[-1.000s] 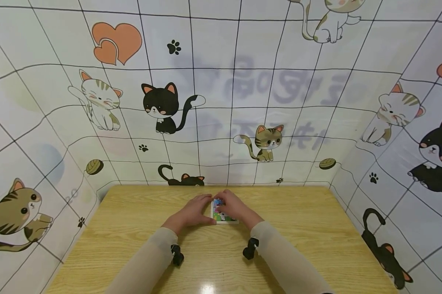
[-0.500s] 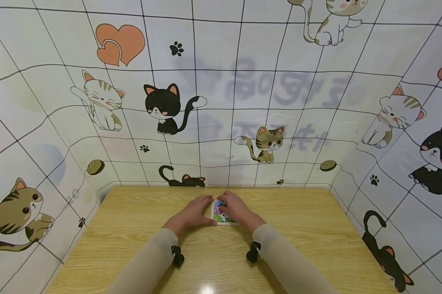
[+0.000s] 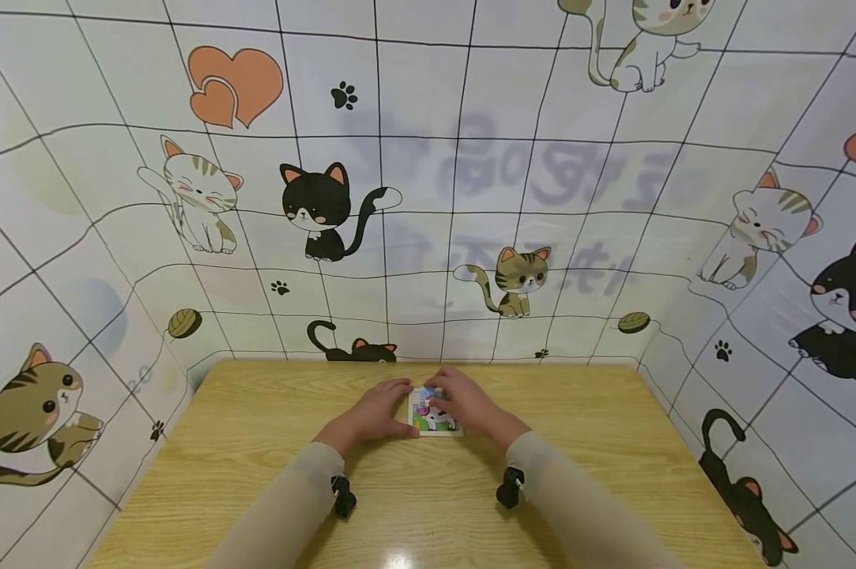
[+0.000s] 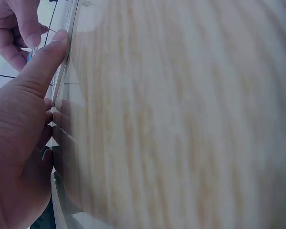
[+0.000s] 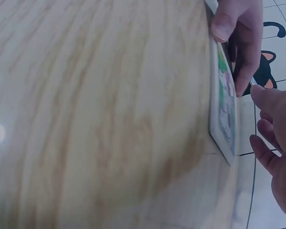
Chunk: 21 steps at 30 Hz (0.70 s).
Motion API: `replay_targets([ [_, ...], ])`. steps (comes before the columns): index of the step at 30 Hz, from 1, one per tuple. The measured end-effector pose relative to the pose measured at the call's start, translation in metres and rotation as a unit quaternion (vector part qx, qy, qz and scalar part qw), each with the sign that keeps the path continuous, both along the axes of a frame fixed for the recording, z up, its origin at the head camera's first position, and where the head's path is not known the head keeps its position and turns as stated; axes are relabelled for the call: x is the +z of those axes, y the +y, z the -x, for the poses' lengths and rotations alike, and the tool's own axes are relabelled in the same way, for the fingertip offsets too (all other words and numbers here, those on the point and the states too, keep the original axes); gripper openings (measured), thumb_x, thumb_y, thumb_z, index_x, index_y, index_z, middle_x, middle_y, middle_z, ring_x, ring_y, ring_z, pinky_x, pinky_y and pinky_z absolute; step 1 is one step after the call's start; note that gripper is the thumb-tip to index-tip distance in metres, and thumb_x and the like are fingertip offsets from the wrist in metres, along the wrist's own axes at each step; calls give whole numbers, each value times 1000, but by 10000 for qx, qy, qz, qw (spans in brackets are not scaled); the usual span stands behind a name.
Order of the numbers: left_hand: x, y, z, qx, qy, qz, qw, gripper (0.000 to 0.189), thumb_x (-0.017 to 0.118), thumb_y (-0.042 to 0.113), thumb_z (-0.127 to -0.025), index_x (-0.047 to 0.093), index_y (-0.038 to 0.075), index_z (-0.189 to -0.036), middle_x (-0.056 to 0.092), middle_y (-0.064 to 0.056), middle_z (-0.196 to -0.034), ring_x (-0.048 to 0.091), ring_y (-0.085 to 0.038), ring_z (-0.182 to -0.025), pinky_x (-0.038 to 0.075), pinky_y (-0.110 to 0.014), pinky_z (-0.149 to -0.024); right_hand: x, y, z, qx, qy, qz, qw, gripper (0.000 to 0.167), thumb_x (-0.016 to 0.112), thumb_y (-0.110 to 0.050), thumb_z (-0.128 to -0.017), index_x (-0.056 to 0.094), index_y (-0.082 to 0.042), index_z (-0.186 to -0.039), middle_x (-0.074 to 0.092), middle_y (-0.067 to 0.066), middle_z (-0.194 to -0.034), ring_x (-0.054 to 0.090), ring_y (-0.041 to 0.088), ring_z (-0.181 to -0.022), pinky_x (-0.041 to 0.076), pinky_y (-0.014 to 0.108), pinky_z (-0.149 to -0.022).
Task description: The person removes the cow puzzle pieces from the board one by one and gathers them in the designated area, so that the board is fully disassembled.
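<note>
A small flat picture board [image 3: 435, 424] with a pale rim and a bright cartoon print lies near the back of the table, between both hands. My left hand [image 3: 376, 409] holds its left side, thumb at the near corner and fingertips toward the far one. Above the board's right half is my right hand [image 3: 466, 401], which hides part of the print. Its thumb and forefinger come together on a small thin piece [image 5: 253, 81], seen only as a pale sliver in the right wrist view. The right hand's other fingers [image 5: 263, 151] are loosely bent.
The wooden table [image 3: 271, 474] runs up to a white grid-patterned cloth wall [image 3: 428, 182] printed with cats, which also closes both sides. Black wrist mounts [image 3: 344, 496] sit under the beige sleeves [image 3: 285, 506].
My right hand and forearm have shifted a little to the right, uncovering more of the printed picture. The left hand stays at the board's left side.
</note>
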State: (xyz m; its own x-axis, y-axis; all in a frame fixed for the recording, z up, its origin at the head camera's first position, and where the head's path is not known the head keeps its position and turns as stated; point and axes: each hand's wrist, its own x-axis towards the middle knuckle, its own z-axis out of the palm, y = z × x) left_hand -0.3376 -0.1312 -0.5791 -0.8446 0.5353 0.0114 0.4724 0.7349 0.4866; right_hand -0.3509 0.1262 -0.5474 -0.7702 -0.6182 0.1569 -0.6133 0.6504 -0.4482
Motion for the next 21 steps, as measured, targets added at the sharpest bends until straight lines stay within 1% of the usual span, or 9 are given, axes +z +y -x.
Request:
replay_targets([
  [3, -1, -1, 0, -8, 3, 12, 10000, 99, 85, 62, -92, 48, 9, -167, 38, -11, -176, 30, -39, -164, 30, -64, -129, 5, 5, 0, 129, 74, 26, 9999, 32, 77, -16, -107, 74, -7, -137, 65, 7, -125, 67, 20, -104, 61, 40, -90],
  [7, -1, -1, 1, 23, 10, -9, 10000, 100, 85, 64, -91, 48, 8, -166, 38, -10, -176, 30, -39, -164, 30, -64, -129, 12, 12, -1, 155, 30, 109, 9998, 32, 78, -17, -107, 75, -7, -137, 67, 6, -125, 67, 19, -102, 61, 38, -87],
  [10, -1, -1, 1, 37, 11, -27, 10000, 100, 86, 64, -91, 49, 8, -166, 38, -10, -176, 30, -39, -164, 30, -64, -129, 18, 17, -3, 118, -86, 221, 9996, 32, 77, -17, -107, 75, -7, -137, 68, 6, -127, 67, 20, -105, 60, 39, -89],
  [15, 0, 0, 0, 42, -12, -31, 10000, 100, 86, 63, -91, 49, 8, -166, 38, -10, -176, 31, -38, -164, 30, -63, -129, 26, 27, -6, 133, -255, 491, 9984, 32, 76, -16, -107, 74, -5, -137, 68, 9, -131, 68, 29, -111, 60, 45, -94],
  [18, 0, 1, 0, 52, -20, -20, 10000, 99, 86, 62, -91, 49, 8, -166, 38, -11, -176, 31, -38, -164, 30, -63, -129, 28, 33, -6, 182, -270, 556, 9979, 32, 76, -15, -108, 74, -5, -138, 67, 9, -133, 68, 32, -115, 59, 46, -94],
  [21, -1, 2, 0, 55, -14, 3, 10000, 99, 86, 62, -91, 49, 8, -166, 38, -11, -176, 31, -38, -164, 30, -63, -129, 28, 39, -4, 205, -213, 527, 9982, 31, 77, -15, -107, 74, -7, -137, 67, 8, -133, 67, 33, -118, 59, 46, -93],
])
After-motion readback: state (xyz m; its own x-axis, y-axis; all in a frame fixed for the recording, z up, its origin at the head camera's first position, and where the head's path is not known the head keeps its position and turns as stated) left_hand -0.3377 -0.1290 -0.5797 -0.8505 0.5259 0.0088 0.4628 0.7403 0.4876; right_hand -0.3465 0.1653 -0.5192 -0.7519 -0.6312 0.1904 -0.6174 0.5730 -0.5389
